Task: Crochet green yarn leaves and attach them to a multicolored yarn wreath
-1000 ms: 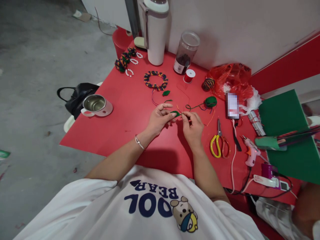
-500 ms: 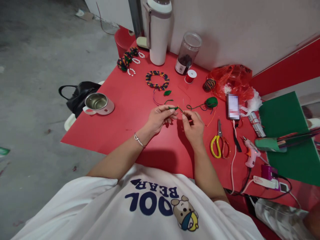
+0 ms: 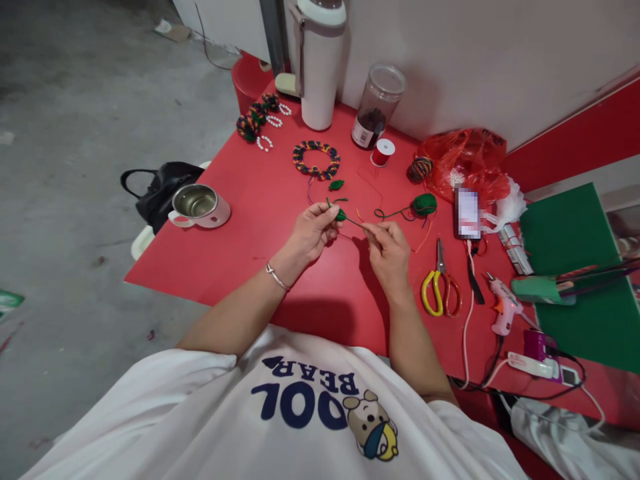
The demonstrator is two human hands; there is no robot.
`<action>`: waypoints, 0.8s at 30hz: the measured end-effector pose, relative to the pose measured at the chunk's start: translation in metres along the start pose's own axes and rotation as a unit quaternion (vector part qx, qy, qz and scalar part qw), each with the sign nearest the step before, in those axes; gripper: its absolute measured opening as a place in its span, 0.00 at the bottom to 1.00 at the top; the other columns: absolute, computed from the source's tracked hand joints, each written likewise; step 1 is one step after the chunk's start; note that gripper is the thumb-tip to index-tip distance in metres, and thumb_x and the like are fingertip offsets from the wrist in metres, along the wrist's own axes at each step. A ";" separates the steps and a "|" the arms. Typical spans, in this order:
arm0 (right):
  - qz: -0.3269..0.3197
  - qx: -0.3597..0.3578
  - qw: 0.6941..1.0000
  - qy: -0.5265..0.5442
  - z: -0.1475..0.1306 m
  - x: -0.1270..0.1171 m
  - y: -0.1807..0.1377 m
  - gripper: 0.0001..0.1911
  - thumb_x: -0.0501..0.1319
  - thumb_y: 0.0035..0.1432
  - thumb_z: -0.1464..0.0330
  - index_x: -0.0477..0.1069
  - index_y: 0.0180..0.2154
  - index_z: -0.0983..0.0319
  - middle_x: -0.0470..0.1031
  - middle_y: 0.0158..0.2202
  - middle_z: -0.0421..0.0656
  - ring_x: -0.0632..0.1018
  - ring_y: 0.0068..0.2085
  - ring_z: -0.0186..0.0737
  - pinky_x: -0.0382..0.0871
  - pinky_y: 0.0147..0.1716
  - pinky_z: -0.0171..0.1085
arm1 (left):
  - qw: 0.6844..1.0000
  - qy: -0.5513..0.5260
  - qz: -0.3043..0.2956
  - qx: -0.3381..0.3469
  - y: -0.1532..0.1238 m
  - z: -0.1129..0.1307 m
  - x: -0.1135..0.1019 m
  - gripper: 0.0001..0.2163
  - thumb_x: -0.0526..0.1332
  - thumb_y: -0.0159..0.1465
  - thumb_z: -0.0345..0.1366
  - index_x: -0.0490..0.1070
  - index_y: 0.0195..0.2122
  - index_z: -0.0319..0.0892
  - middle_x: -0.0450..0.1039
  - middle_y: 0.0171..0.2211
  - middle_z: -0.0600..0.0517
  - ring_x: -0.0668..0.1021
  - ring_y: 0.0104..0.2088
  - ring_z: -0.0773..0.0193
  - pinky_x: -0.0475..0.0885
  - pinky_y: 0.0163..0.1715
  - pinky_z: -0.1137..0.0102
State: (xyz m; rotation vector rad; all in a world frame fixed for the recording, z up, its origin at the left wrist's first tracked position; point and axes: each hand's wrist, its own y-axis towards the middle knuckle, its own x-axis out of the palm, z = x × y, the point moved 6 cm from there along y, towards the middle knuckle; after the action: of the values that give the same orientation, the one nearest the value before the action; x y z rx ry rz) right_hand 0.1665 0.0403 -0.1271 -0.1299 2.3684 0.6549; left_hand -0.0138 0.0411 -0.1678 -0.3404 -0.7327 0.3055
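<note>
Between the thumb and fingers of my left hand (image 3: 316, 230) is a small green crocheted leaf (image 3: 341, 215), with a short green yarn end sticking up from it. My right hand (image 3: 389, 248) pinches a thin dark green yarn strand (image 3: 355, 222) that runs taut from the leaf. The fingertips hide the strand's end. Just beyond the left fingers lies another green crocheted leaf (image 3: 336, 185). A multicoloured braided yarn ring (image 3: 317, 161) rests farther back. To the right is a green yarn ball (image 3: 425, 204) with a loose curling tail.
On the red table (image 3: 240, 260) stand a steel-lined mug (image 3: 201, 207), a white thermos (image 3: 320, 73), a clear jar (image 3: 377, 107) and a red thread spool (image 3: 383, 153). Yellow-handled scissors (image 3: 437, 287), a pink glue gun (image 3: 505, 307) and a phone (image 3: 467, 213) with cables lie at right.
My left hand has shifted slightly left, and the green leaf now shows at its fingertips. The gap between my hands has widened, with the strand stretched straight between them.
</note>
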 end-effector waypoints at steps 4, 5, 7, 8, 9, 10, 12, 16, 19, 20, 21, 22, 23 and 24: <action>-0.012 -0.004 1.000 -0.026 -0.002 0.002 0.000 0.13 0.59 0.72 0.64 0.84 0.47 0.52 0.76 0.38 0.44 0.78 0.39 0.41 0.73 0.42 0.40 | 1.000 0.003 0.026 0.004 0.001 0.000 -0.003 0.17 0.78 0.55 0.34 0.68 0.32 0.42 0.71 0.21 0.60 0.76 0.21 0.72 0.64 0.19 0.78; -0.015 -0.004 0.999 -0.032 -0.002 0.002 0.000 0.13 0.59 0.72 0.64 0.84 0.47 0.53 0.76 0.38 0.44 0.78 0.40 0.41 0.73 0.42 0.41 | 1.000 0.006 0.028 0.005 0.001 0.000 -0.004 0.16 0.78 0.56 0.34 0.68 0.32 0.42 0.71 0.21 0.59 0.76 0.21 0.72 0.64 0.18 0.78; -0.016 -0.004 0.999 -0.038 -0.004 0.001 0.001 0.13 0.59 0.72 0.64 0.83 0.46 0.54 0.77 0.39 0.45 0.79 0.40 0.42 0.74 0.43 0.41 | 1.000 0.011 0.027 0.007 0.001 0.000 -0.004 0.15 0.77 0.56 0.35 0.69 0.32 0.42 0.71 0.20 0.59 0.75 0.20 0.72 0.64 0.18 0.78; -0.015 -0.004 0.999 -0.037 -0.005 0.001 0.001 0.13 0.58 0.72 0.65 0.83 0.45 0.54 0.78 0.39 0.45 0.79 0.41 0.42 0.74 0.44 0.41 | 1.000 0.011 0.026 0.008 0.001 0.000 -0.004 0.15 0.77 0.56 0.35 0.69 0.32 0.42 0.71 0.21 0.59 0.75 0.20 0.72 0.64 0.18 0.78; -0.013 -0.002 0.999 -0.031 -0.005 0.001 0.001 0.12 0.58 0.72 0.64 0.82 0.44 0.55 0.79 0.39 0.46 0.79 0.42 0.43 0.74 0.45 0.42 | 1.000 0.009 0.025 0.010 0.001 0.000 -0.004 0.15 0.77 0.56 0.35 0.70 0.33 0.42 0.71 0.21 0.59 0.75 0.20 0.72 0.64 0.18 0.78; -0.008 0.003 1.000 -0.020 -0.005 0.001 0.002 0.12 0.59 0.72 0.64 0.81 0.43 0.56 0.79 0.40 0.46 0.80 0.42 0.44 0.75 0.45 0.42 | 1.000 0.006 0.023 0.011 0.001 0.000 -0.004 0.15 0.77 0.56 0.34 0.70 0.33 0.42 0.71 0.21 0.59 0.75 0.20 0.72 0.64 0.18 0.78; 0.006 0.030 0.999 0.016 -0.002 0.000 0.002 0.10 0.60 0.70 0.62 0.79 0.42 0.57 0.80 0.40 0.46 0.80 0.43 0.44 0.76 0.45 0.43 | 1.000 -0.001 0.022 0.014 0.002 0.000 -0.004 0.14 0.77 0.56 0.33 0.70 0.33 0.42 0.72 0.21 0.59 0.75 0.20 0.73 0.65 0.19 0.78; 0.014 0.157 0.976 0.152 0.013 0.005 0.001 0.12 0.63 0.66 0.56 0.77 0.40 0.57 0.81 0.37 0.43 0.81 0.37 0.41 0.77 0.36 0.39 | 1.000 -0.001 0.026 0.011 0.003 -0.001 -0.005 0.15 0.77 0.56 0.33 0.70 0.33 0.42 0.72 0.23 0.59 0.75 0.21 0.74 0.66 0.20 0.79; 0.009 0.246 0.938 0.245 0.020 0.009 -0.001 0.15 0.66 0.62 0.53 0.76 0.40 0.58 0.80 0.34 0.41 0.81 0.33 0.39 0.74 0.27 0.35 | 1.000 0.005 0.027 0.012 0.004 -0.001 -0.006 0.15 0.77 0.56 0.34 0.69 0.33 0.42 0.71 0.22 0.60 0.74 0.20 0.74 0.66 0.20 0.79; 0.012 0.261 0.929 0.261 0.020 0.009 -0.002 0.16 0.67 0.60 0.52 0.76 0.39 0.58 0.79 0.33 0.40 0.81 0.32 0.39 0.73 0.26 0.34 | 1.000 0.005 0.028 0.013 0.004 0.000 -0.006 0.15 0.77 0.57 0.34 0.69 0.33 0.42 0.71 0.22 0.60 0.74 0.20 0.74 0.66 0.20 0.79; 0.015 0.268 0.924 0.271 0.020 0.009 -0.001 0.17 0.67 0.59 0.52 0.76 0.39 0.58 0.79 0.32 0.40 0.82 0.32 0.38 0.72 0.25 0.34 | 0.999 0.005 0.029 0.014 0.004 0.000 -0.006 0.14 0.77 0.57 0.33 0.70 0.32 0.42 0.71 0.22 0.60 0.74 0.20 0.74 0.66 0.20 0.79; 0.015 0.272 0.921 0.278 0.020 0.008 -0.001 0.17 0.68 0.59 0.51 0.76 0.39 0.58 0.79 0.32 0.40 0.82 0.32 0.38 0.72 0.24 0.33 | 0.999 0.005 0.030 0.014 0.004 0.000 -0.006 0.14 0.76 0.57 0.33 0.70 0.32 0.42 0.71 0.22 0.60 0.74 0.20 0.74 0.67 0.20 0.79; 0.014 0.273 0.920 0.282 0.020 0.008 -0.001 0.17 0.68 0.58 0.51 0.76 0.38 0.58 0.79 0.32 0.40 0.81 0.32 0.38 0.72 0.24 0.33 | 0.999 0.003 0.031 0.014 0.004 0.000 -0.006 0.13 0.76 0.58 0.32 0.70 0.32 0.42 0.71 0.22 0.60 0.74 0.20 0.74 0.67 0.20 0.79; 0.011 0.273 0.918 0.287 0.019 0.008 0.000 0.17 0.68 0.57 0.51 0.76 0.38 0.58 0.78 0.32 0.39 0.81 0.32 0.37 0.72 0.24 0.33 | 0.999 0.000 0.032 0.014 0.004 0.000 -0.006 0.13 0.76 0.58 0.32 0.70 0.32 0.42 0.71 0.22 0.59 0.74 0.20 0.74 0.67 0.21 0.79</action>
State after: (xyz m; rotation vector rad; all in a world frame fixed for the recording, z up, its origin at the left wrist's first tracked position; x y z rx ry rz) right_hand 0.1715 0.0502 -0.1450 -0.0496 3.0251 -0.0850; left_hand -0.0191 0.0425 -0.1730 -0.3378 -0.7170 0.3767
